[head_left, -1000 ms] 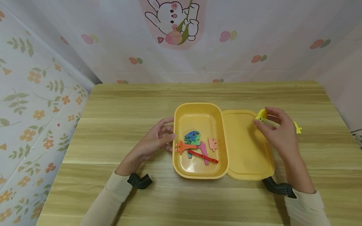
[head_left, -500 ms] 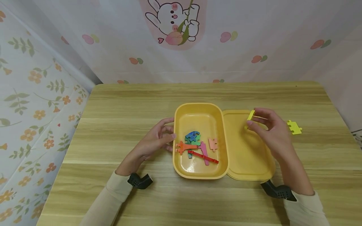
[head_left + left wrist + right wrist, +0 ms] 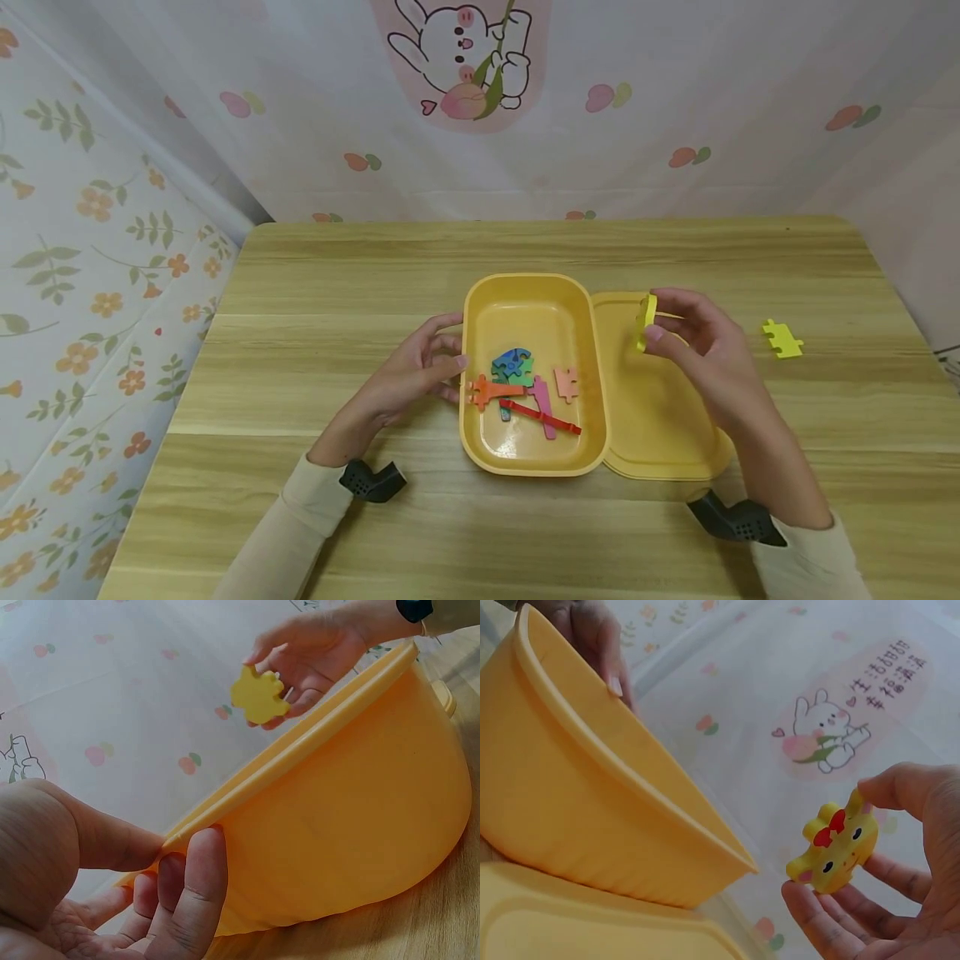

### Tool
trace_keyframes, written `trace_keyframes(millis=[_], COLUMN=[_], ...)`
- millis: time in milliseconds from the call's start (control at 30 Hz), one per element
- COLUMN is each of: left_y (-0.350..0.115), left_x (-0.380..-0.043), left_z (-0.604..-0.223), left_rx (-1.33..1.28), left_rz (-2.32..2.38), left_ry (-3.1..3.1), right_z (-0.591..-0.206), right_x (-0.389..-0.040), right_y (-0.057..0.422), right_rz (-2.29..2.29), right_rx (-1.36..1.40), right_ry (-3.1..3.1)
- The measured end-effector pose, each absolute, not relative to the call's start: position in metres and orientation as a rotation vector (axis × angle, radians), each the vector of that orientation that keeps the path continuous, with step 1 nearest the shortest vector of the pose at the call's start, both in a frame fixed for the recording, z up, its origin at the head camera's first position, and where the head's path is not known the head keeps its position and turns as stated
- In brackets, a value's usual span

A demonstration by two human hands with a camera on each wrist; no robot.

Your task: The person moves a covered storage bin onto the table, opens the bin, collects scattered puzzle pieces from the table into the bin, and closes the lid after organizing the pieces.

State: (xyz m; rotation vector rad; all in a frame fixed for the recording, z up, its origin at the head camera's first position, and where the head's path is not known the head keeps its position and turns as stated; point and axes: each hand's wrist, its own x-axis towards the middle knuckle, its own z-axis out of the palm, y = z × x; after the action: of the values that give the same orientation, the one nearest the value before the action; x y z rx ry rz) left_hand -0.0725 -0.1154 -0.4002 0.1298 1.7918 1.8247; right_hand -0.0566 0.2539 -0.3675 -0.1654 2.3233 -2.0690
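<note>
My left hand [image 3: 408, 371] pinches the left rim of a yellow plastic box [image 3: 525, 321] between thumb and fingers. In my right hand [image 3: 701, 354] a yellow puzzle piece [image 3: 838, 851] is held by its edges, raised above the box's flat yellow lid [image 3: 656, 417]. The right wrist view shows this piece printed with an animal face and a red bow; its plain back faces the left wrist camera. Inside the box lie several puzzle pieces: an orange one [image 3: 491, 390], a red one [image 3: 540, 417], a pink one [image 3: 542, 400], a peach one [image 3: 566, 383] and a blue one [image 3: 512, 363].
Another yellow puzzle piece [image 3: 782, 339] lies on the wooden table [image 3: 337, 275], right of the lid. The lid sits flat against the box's right side. A printed curtain [image 3: 300, 142] hangs behind the table's back edge.
My right hand has moved left over the lid with the yellow puzzle piece, turning it edge-on and bringing the piece on the table into full view. The left hand stays on the rim.
</note>
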Motion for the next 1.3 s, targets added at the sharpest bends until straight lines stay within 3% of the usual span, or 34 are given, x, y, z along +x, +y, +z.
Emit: trace_keyframes(millis=[1300], left_y=[-0.115], left_x=[-0.073], left_z=[-0.401], left_rx=[0.13], left_rz=[1.832], left_ry=[1.772], right_z=[-0.368], right_x=[-0.044], right_y=[0.212], right_rz=[-1.73], right_rx=[-0.494], right_ry=[2.448])
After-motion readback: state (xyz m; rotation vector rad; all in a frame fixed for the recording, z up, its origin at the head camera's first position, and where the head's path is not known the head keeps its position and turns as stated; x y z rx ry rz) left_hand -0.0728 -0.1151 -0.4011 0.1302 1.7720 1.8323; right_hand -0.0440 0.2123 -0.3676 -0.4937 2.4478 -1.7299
